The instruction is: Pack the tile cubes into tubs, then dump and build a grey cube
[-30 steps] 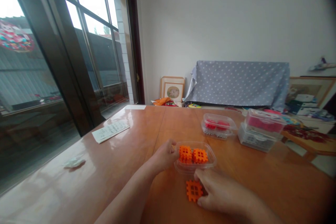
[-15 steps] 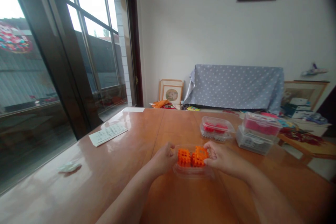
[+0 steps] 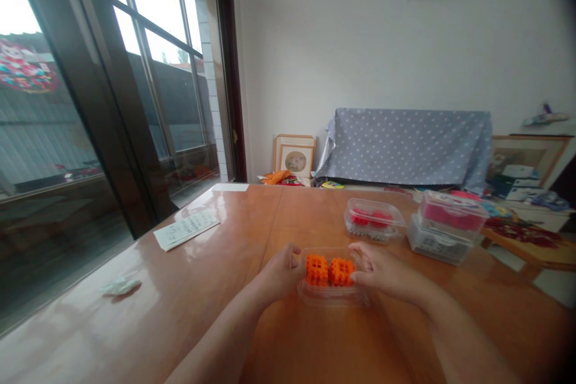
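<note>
My left hand is at the left end of the clear plastic tray, its fingers against the rim, though I can't tell whether they pinch it or only rest there. My right hand is curled narrowly at the other end, with its fingertips right up against the right orange waffle block. From this view I can't tell if they really grip it. That block and the left orange waffle block sit side by side inside the tray, in the middle of it, close together.

The tray looks thin, so uneven pressure could flex it or tip it, and the blocks could shift or ride up over the rim. The glossy wooden table looks slick, so a sideways push might skate the tray along. If my right hand swings wide, it could knock the clear tub of red pieces just beyond it. The stacked tubs further right also look easy to topple if struck, since the upper one only sits on the lower.
</note>
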